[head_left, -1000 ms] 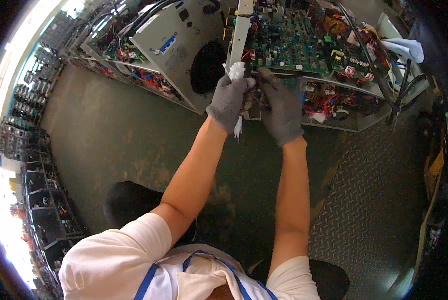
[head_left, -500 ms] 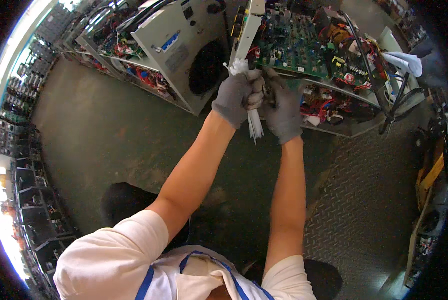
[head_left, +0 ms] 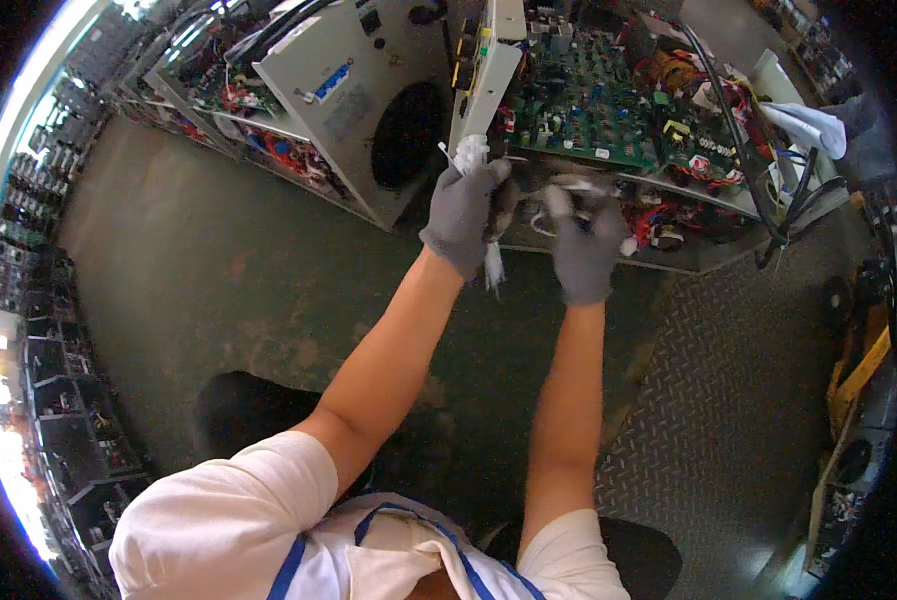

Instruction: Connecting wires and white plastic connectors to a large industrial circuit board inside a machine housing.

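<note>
My left hand, in a grey glove, is closed round a bundle of white cable ties. Their heads bunch above the fist, and the tails hang out below it. To its right, my grey-gloved right hand is raised at the front of an opened machine, its fingers smeared by motion. A pale curved strand shows by those fingers, too blurred to tell whether it is held. Behind both hands lies the machine's green circuit board, crowded with small components. Red wires run in the compartment below the board.
Another opened machine with a pale metal panel stands at the left. Black cables hang over the right machine's corner, near a white sheet. Ridged metal plate covers the floor at right. Shelves of parts line the left.
My right hand has moved right and slightly down, away from my left hand. The left hand has shifted slightly left with the cable ties still in it.
</note>
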Action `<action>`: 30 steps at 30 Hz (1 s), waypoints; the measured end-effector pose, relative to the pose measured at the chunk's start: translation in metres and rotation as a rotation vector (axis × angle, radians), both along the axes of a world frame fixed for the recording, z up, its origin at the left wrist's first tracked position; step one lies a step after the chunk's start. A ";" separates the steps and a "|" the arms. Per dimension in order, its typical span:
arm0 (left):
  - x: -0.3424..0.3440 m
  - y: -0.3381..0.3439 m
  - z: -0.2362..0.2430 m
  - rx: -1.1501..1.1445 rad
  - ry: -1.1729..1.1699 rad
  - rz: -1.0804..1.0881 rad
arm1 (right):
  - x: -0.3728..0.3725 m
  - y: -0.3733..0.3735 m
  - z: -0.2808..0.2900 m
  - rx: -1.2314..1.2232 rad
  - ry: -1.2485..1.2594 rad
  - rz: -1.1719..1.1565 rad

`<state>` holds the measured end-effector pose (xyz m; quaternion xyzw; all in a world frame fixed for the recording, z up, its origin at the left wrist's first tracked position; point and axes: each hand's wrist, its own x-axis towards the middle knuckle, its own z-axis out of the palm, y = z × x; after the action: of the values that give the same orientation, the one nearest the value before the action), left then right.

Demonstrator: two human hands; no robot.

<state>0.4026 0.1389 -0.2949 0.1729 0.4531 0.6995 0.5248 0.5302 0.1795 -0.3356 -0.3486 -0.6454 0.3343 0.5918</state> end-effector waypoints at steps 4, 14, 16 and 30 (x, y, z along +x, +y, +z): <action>-0.005 -0.011 -0.002 0.005 0.123 -0.046 | 0.012 -0.019 0.016 -0.293 0.595 -0.244; 0.000 -0.023 -0.006 0.054 0.116 -0.041 | -0.006 -0.020 0.006 0.017 0.508 -0.463; 0.000 -0.025 -0.007 0.028 0.122 -0.045 | -0.017 -0.021 0.003 -0.037 0.541 -0.409; 0.006 -0.024 -0.032 -0.048 1.384 0.207 | -0.027 -0.014 0.019 -0.292 0.606 -0.231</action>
<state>0.4085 0.1154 -0.3272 0.5232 0.7126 0.4648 0.0500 0.5032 0.1656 -0.3171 -0.3853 -0.3424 0.4423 0.7340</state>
